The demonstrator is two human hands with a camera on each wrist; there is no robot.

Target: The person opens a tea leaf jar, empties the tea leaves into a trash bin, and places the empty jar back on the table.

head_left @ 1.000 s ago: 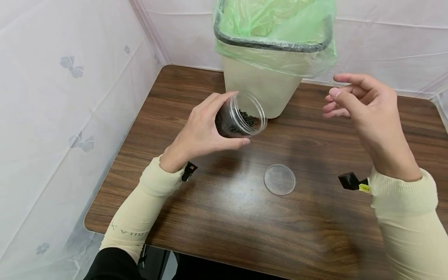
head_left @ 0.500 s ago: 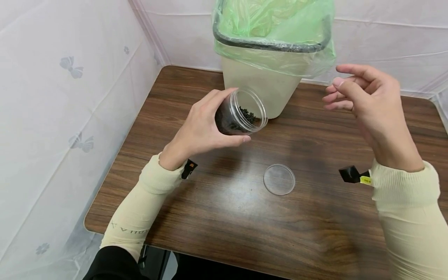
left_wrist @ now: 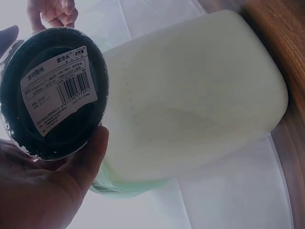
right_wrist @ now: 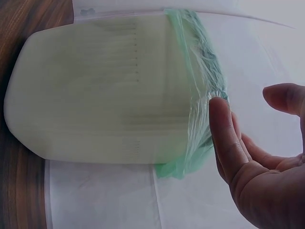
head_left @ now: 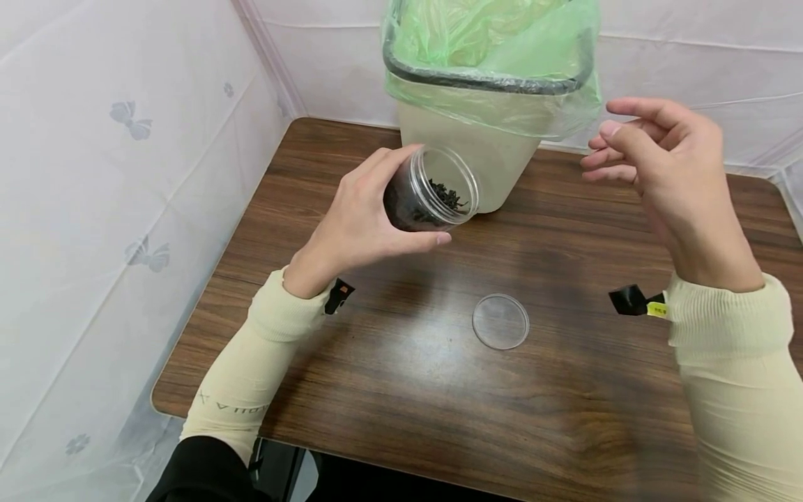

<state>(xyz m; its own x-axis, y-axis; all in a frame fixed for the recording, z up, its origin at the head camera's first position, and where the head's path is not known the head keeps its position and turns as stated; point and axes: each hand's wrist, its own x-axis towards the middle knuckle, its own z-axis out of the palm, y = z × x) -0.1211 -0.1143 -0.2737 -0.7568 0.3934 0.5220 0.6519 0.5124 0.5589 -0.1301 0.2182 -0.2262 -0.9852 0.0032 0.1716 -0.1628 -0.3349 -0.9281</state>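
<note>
My left hand (head_left: 364,213) grips a clear plastic jar (head_left: 433,189) round its side, mouth tilted to the right, above the table. Dark, dry, curled leaf-like bits (head_left: 447,195) lie inside it. In the left wrist view the jar's base (left_wrist: 55,95) faces the camera and bears a white barcode label (left_wrist: 59,88). My right hand (head_left: 674,164) is raised at the right with loosely bent fingers and holds nothing. On the table below the jar lies a round clear lid (head_left: 500,321).
Behind the jar stands a cream waste bin (head_left: 470,150), lined with a green plastic bag (head_left: 495,42) folded over its dark rim. The brown wood-grain table (head_left: 389,390) backs onto white patterned sheeting (head_left: 125,209).
Both hands have risen slightly toward the bin, the left carrying the jar with it. The lid and bin have stayed in place.
</note>
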